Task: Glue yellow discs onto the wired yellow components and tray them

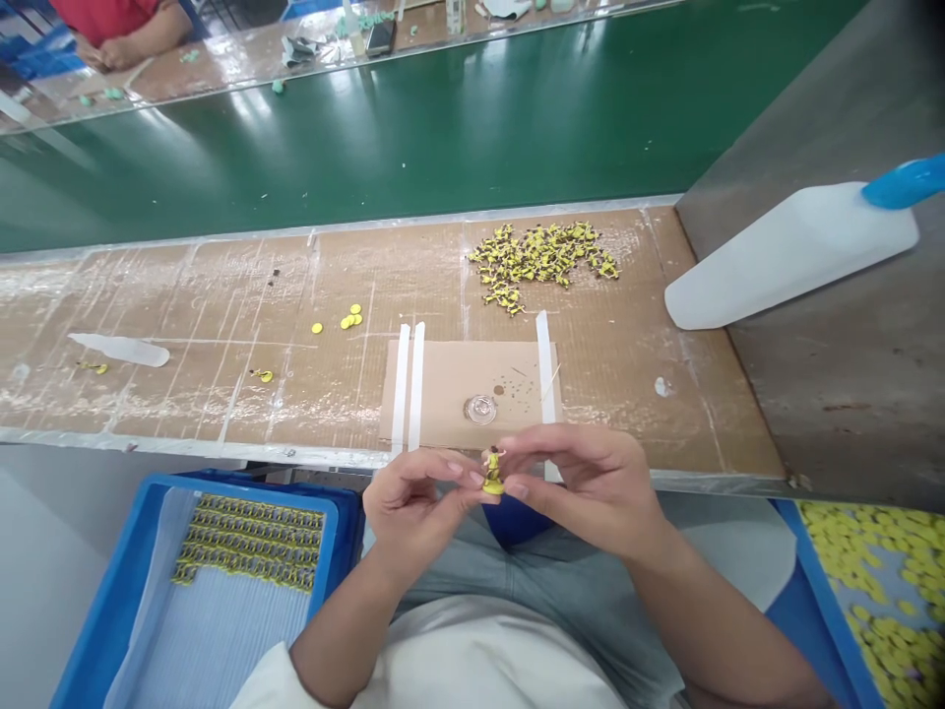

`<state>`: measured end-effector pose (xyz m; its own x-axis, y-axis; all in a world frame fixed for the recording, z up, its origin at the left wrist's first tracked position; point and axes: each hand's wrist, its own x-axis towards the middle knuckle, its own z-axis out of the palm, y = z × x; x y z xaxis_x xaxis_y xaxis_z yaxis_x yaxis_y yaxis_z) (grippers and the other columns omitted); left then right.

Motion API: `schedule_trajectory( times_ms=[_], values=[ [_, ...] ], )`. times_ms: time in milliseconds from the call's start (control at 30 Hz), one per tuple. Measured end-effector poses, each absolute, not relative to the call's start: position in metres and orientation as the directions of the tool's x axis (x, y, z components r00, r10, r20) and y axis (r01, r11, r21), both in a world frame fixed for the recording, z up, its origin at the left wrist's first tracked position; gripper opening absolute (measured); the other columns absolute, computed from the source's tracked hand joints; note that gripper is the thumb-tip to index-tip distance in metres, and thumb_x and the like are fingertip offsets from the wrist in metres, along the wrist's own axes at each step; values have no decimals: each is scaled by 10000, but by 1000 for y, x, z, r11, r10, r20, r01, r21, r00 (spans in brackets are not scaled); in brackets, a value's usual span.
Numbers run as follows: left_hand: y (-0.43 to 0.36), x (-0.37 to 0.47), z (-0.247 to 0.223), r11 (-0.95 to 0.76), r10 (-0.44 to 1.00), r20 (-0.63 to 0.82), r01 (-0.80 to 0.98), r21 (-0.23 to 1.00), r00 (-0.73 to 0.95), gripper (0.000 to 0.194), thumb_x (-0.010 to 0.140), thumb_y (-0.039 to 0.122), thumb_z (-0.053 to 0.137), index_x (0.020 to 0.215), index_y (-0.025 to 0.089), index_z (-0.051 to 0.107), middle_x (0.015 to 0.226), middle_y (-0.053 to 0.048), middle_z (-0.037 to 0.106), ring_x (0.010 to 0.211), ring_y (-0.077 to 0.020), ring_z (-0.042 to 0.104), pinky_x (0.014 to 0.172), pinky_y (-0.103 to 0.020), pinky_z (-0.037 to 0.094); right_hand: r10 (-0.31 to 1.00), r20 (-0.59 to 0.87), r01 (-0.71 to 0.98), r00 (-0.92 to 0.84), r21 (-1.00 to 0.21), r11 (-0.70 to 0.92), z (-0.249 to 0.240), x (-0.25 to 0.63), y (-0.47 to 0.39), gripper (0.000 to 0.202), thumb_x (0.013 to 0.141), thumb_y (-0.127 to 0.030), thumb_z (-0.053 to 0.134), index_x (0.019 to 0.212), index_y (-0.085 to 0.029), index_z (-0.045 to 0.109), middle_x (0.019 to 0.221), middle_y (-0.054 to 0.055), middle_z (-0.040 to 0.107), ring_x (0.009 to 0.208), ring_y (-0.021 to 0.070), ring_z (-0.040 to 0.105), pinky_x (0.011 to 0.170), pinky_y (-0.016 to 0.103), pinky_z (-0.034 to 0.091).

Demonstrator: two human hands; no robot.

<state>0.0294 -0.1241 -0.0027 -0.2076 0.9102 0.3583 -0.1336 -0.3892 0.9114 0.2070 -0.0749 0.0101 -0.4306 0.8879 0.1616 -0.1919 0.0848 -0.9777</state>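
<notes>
A small yellow figurine with a dark head stands upright on a round yellow base, between my two hands at the table's front edge. My left hand pinches the base from the left with thumb and fingertips. From the other side my right hand has its thumb and fingers closed on the figurine. Just beyond them, a small clear round dish sits on a cardboard sheet fixed with white tape strips. A pile of yellow figurines lies farther back.
Loose yellow discs and a white bottle lie left. A large white bottle leans right. Blue trays hold rows of figurines at lower left and yellow discs at lower right. Across the green belt, a person's hands show.
</notes>
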Motion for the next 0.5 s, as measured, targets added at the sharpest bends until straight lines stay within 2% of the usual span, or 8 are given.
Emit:
schedule_trajectory(
  times_ms=[100,200,367,500],
  values=[
    [-124,27,-4,-414,900,391,-98,905,-194,347,711,3,797,965,196,661,830,-16,778,766,-183,766,699,-274,652,808,356,-98,-470,-930,353,14,215,-70,309,747,-85,817,1007,-241,755,1006,41,770,917,188,744,843,277,614],
    [-126,26,-7,-410,902,392,-77,909,-180,367,716,-2,792,993,197,656,840,-18,776,780,-179,764,709,-268,648,730,440,-43,-523,-869,493,18,219,-65,283,781,-78,787,1009,-238,743,1013,36,764,931,167,738,853,247,600],
    [-128,26,-9,-406,906,390,-73,911,-163,390,732,-8,776,1030,206,644,855,-14,774,789,-176,762,711,-275,650,706,461,-28,-537,-846,532,22,218,-63,178,846,-69,714,950,-213,723,1010,50,744,917,127,720,844,197,574],
    [-129,27,-9,-409,905,394,-78,909,-157,396,746,-19,757,1046,212,640,861,-10,774,809,-175,762,736,-281,649,716,437,-5,-544,-855,518,21,218,-65,186,848,-55,702,959,-205,704,1051,63,712,963,131,701,870,204,562]
  ],
)
